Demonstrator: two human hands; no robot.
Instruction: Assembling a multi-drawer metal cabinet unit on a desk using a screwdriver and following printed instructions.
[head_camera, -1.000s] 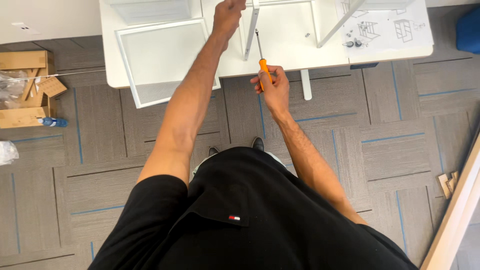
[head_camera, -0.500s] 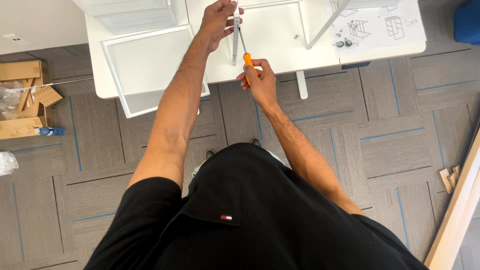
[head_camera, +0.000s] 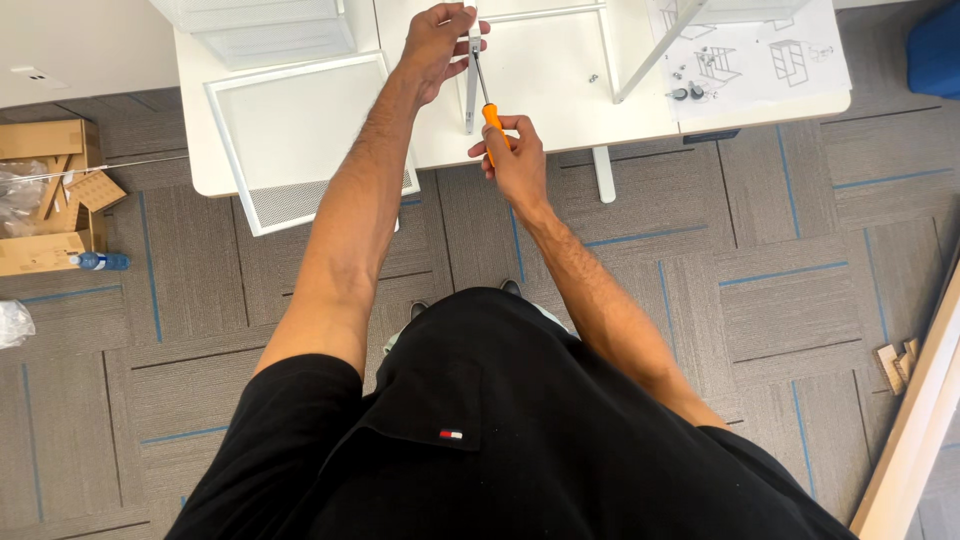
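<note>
Both hands have been carried slightly right. Orange-handled screwdriver (head_camera: 489, 112) is clasped in right hand (head_camera: 515, 160), shaft angled up-left to grey metal bar (head_camera: 471, 75), pinched by left hand (head_camera: 437, 42) above.

Bare tabletop (head_camera: 560, 90) lies open right of the left hand (head_camera: 435, 45), up to the slanted bar (head_camera: 650, 55). Past the bar, small hardware (head_camera: 690, 85) and the instruction sheet (head_camera: 770, 55) crowd the corner. Left, the mesh panel (head_camera: 300, 140) and stacked trays (head_camera: 270, 25) block that side.
</note>
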